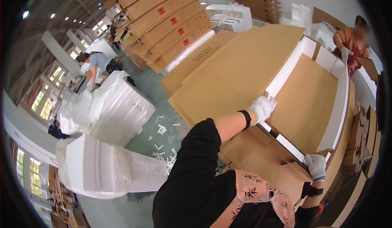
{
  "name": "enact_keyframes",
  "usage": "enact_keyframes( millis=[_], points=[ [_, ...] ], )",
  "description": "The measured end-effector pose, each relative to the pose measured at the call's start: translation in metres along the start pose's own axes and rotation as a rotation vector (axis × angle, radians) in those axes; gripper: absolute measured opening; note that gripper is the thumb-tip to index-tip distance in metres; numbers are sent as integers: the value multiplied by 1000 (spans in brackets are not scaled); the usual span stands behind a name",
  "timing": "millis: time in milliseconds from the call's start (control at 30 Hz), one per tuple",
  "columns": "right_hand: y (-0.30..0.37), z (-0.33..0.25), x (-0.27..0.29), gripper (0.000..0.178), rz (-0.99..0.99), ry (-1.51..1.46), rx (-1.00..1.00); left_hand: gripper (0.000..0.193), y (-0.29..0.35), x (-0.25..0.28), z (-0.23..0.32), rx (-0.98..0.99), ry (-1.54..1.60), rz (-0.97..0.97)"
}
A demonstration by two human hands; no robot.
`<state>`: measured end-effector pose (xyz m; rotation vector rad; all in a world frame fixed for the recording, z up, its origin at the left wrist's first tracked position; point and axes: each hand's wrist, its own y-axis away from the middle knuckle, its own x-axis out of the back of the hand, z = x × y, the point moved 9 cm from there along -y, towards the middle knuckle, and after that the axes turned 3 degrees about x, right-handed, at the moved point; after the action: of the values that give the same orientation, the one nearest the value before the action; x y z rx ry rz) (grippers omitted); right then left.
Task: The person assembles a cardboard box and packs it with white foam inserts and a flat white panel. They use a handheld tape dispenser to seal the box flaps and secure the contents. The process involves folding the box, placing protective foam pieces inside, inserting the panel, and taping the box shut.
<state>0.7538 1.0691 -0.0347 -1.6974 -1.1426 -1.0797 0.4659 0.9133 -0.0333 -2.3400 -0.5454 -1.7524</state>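
A large, shallow cardboard box (304,101) lies before me, its inside edges lined with white foam strips. My left hand (263,108), in a white knit glove, is closed around the near end of the left foam strip (284,73) at a corner. At the opposite near corner, my right hand (315,166), also gloved, has its fingers curled over the end of the near foam strip (290,147). A long foam strip (339,113) runs up the right side. Part of each palm is hidden.
A co-worker (352,40) stands at the far right, a gloved hand at the box's far corner. Flat cardboard sheets (228,73) lie left of the box. Stacked cartons (163,20) rise behind. Wrapped white foam blocks (98,162) and foam scraps (162,129) are on the floor.
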Motion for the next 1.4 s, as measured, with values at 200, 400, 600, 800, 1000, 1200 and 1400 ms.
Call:
enact_keyframes(
  millis=[200, 400, 600, 800, 1000, 1200, 1400],
  points=[
    [5, 10, -2, 41, 41, -32, 15, 44, 47, 23, -12, 117, 297, 394],
    [12, 11, -11, 38, 63, -51, 75, 29, 258, 66, -37, 523, 685, 808],
    [4, 24, -19, 35, -52, -54, 41, 32, 591, 1, -103, 1400, 146, 744],
    [14, 75, 2, 49, -7, 102, -201, 47, 964, 61, -94, 2137, -470, 386],
    [-6, -71, -27, 38, 189, -286, -89, 76, 1130, 63, -65, 2216, 112, 105],
    [-18, -372, -80, 40, -142, -268, 203, 80, 1126, 104, -69, 2182, -10, 81],
    [16, -534, -112, 38, -192, -250, 533, 61, 1158, 137, -70, 1771, -558, 430]
  ],
)
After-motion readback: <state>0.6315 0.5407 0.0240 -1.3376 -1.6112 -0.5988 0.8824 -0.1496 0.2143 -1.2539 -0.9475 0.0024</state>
